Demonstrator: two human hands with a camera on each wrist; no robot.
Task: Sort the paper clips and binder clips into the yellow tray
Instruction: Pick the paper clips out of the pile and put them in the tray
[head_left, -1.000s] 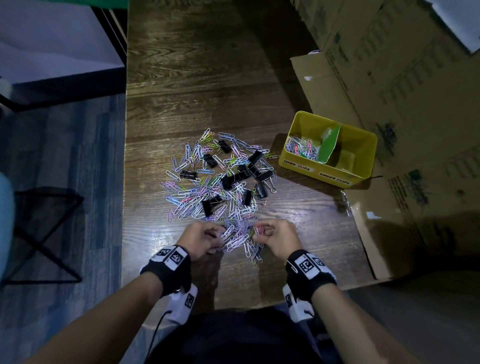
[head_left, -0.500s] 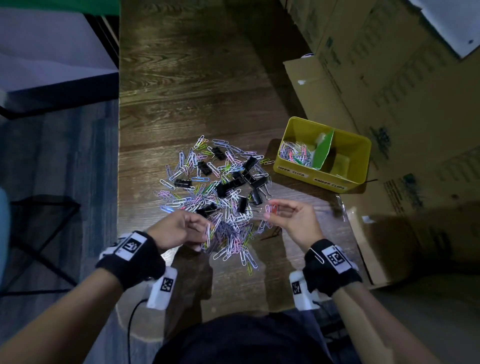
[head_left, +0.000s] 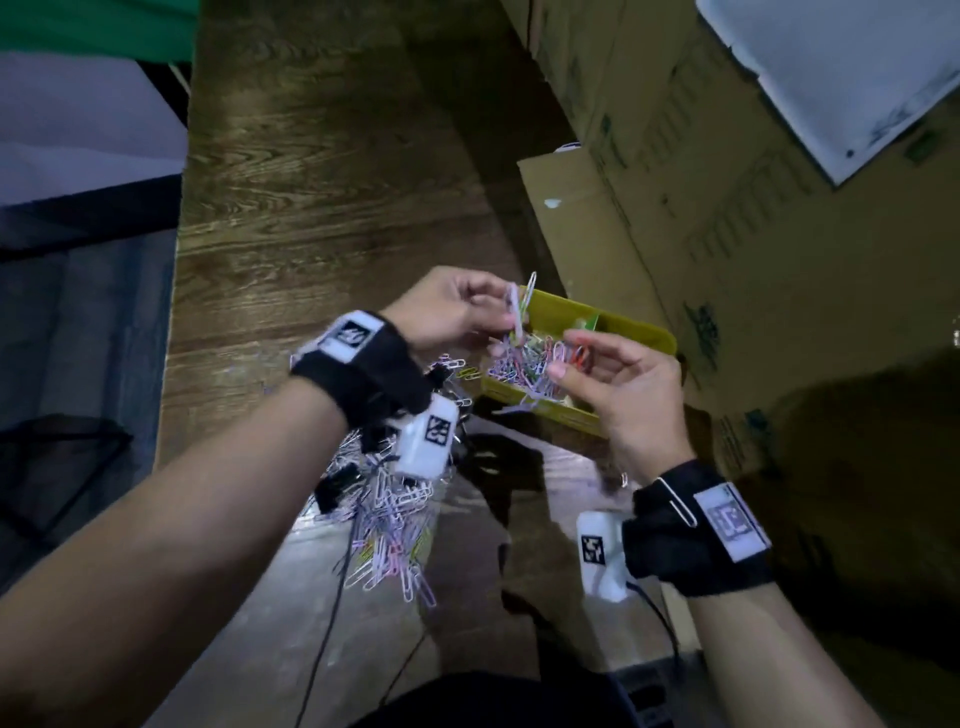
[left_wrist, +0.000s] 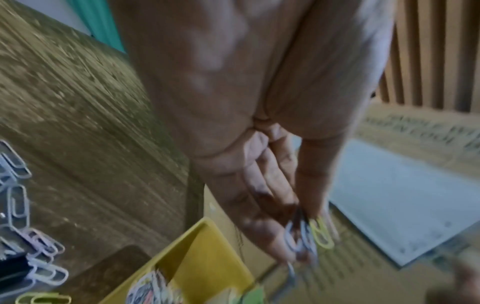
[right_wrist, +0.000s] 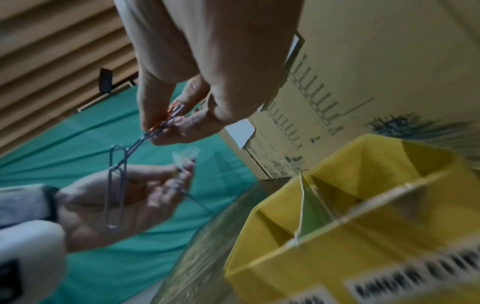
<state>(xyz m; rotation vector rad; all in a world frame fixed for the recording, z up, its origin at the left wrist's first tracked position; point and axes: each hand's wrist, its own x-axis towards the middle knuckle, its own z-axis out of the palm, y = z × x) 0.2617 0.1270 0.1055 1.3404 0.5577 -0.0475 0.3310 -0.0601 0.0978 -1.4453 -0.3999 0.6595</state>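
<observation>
The right hand (head_left: 623, 395) is raised over the near side of the yellow tray (head_left: 652, 332), its thumb and fingertips (right_wrist: 179, 127) pinching a small bunch of paper clips (right_wrist: 161, 125), an orange one among them; from that bunch a silver clip (right_wrist: 115, 185) hangs down, linked to the rest; on its wrist sits a black band (head_left: 696, 535) with a printed white tag, and 1 loose wire clip (head_left: 675, 501) lies caught on the band. The left hand (head_left: 447, 312) is held just across from it, above the tray's left edge, fingers curled and pinching its own few clips (head_left: 519, 312), pale purple, white and yellow, which stand upright between the fingertips (left_wrist: 285, 242); the 2 hands are close but not touching.

Nearer the body, on the wooden table (head_left: 322, 208), lies the heap of loose clips (head_left: 389, 525), mostly pale and coloured wire ones with black binder clips (head_left: 337, 483) mixed in, partly hidden under the left forearm; a thin black cable (head_left: 332, 613) runs across the table edge.

Beyond the heap the tray rests on the table, split by a green divider (head_left: 589, 322) into compartments; the left compartment holds a pile of coloured paper clips (head_left: 524, 364); the right one is mostly hidden behind the right hand; the labels on its front wall are too blurred to read.

Behind and to the right of the tray stand cardboard boxes (head_left: 727, 182), with a white sheet (head_left: 841, 67) against them at the far right.
</observation>
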